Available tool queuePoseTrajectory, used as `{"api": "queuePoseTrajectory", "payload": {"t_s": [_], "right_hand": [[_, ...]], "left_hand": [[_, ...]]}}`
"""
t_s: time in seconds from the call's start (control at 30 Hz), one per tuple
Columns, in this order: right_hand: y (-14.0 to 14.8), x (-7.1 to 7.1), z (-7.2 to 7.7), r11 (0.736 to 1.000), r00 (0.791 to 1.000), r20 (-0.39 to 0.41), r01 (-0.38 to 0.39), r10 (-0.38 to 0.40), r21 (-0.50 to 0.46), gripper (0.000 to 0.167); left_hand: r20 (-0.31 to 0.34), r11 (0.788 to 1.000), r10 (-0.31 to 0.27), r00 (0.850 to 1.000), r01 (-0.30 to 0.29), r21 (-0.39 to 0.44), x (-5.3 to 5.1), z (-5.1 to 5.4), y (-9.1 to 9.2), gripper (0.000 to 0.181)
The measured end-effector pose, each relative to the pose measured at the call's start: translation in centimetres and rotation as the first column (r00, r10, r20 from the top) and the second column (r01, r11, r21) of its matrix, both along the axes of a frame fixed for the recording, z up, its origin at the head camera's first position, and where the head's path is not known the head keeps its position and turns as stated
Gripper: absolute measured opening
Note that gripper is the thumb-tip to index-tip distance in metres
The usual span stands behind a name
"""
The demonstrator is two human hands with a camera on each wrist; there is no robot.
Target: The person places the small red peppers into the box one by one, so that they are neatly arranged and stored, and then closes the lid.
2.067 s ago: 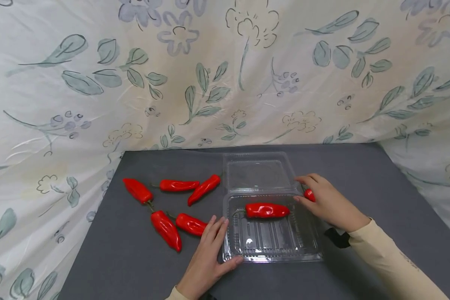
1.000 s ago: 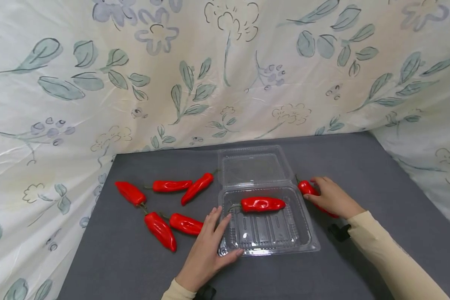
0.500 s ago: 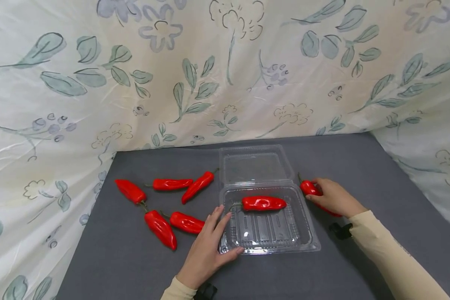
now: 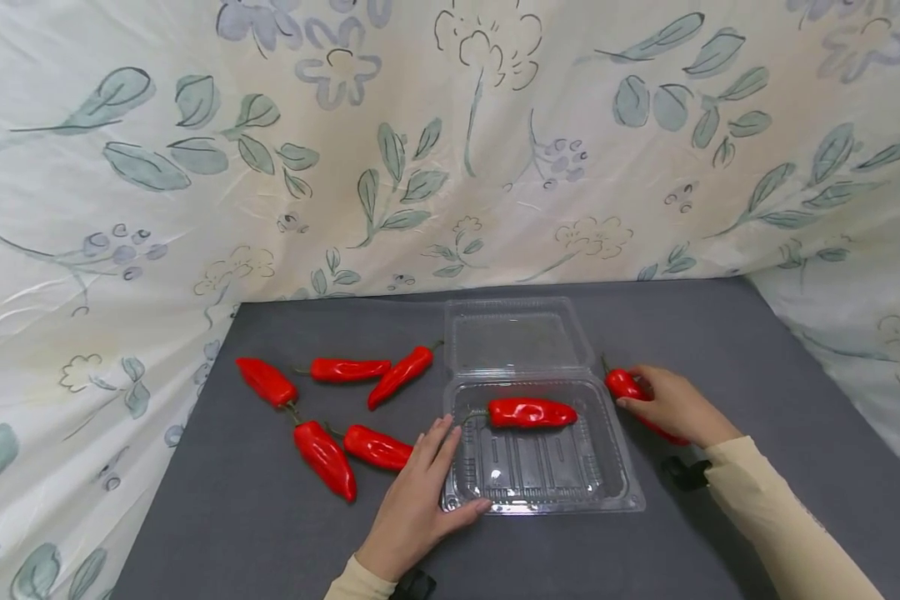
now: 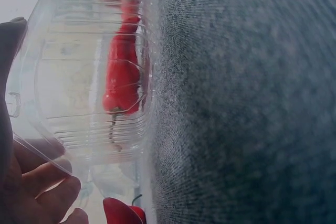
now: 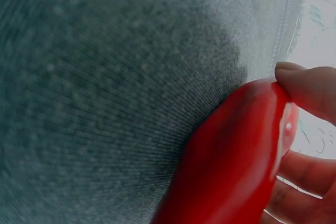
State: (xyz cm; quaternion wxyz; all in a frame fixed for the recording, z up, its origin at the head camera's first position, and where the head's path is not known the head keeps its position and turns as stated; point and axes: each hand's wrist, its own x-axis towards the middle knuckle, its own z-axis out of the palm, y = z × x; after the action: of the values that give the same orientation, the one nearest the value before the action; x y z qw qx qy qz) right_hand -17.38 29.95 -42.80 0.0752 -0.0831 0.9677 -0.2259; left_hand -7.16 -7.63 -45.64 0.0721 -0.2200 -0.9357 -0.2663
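A clear plastic clamshell container (image 4: pixel 619 492) lies with its lid (image 4: pixel 513 336) folded back. Inside its tray sits one red pepper (image 4: pixel 532 412), stem to the left. My left hand (image 4: pixel 412 504) rests against the tray's left side, fingers spread along the edge and thumb at the front corner. Just right of the tray, my right hand (image 4: pixel 677 407) pinches another red pepper (image 4: pixel 624 385) between thumb and fingers. In the right wrist view this pepper (image 6: pixel 231 156) lies low over the grey cloth, the thumb on its near-stem end; the palm hides part of it in the head view.
Several more red peppers lie left of the container, including one pepper (image 4: pixel 377 447) partly behind my left hand and a crossing pair (image 4: pixel 351 370) farther back. A grey cloth (image 4: pixel 540 558) covers the table. A floral curtain (image 4: pixel 420 167) closes off the back.
My right hand has moved off the tray's right edge to the right, and more of the pepper it grips now shows beside the tray. The left hand keeps its place; the head view shifted slightly.
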Motion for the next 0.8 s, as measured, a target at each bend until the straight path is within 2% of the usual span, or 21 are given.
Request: {"api": "queuePoseTrajectory", "payload": {"t_s": [0.17, 0.3, 0.6, 0.8], "right_hand": [[0.2, 0.0, 0.2, 1.000, 1.000, 0.022, 0.020, -0.020, 0.001, 0.059], [0.2, 0.0, 1.0, 1.000, 0.999, 0.018, 0.030, -0.030, 0.006, 0.060], [-0.8, 0.1, 4.2, 0.999, 0.999, -0.044, 0.026, -0.027, -0.027, 0.065], [-2.0, 0.3, 6.0, 0.999, 0.996, -0.086, 0.006, -0.009, -0.034, 0.067]], "left_hand": [[0.006, 1.000, 0.003, 1.000, -0.003, -0.013, 0.0, 0.0, 0.1, 0.091], [0.026, 1.000, 0.010, 1.000, -0.009, -0.018, 0.0, -0.1, 0.2, 0.091], [-0.022, 1.000, 0.004, 1.000, -0.004, -0.004, -0.1, -0.4, 0.1, 0.089], [-0.015, 1.000, 0.004, 1.000, -0.004, -0.005, 0.0, -0.4, 0.1, 0.088]]}}
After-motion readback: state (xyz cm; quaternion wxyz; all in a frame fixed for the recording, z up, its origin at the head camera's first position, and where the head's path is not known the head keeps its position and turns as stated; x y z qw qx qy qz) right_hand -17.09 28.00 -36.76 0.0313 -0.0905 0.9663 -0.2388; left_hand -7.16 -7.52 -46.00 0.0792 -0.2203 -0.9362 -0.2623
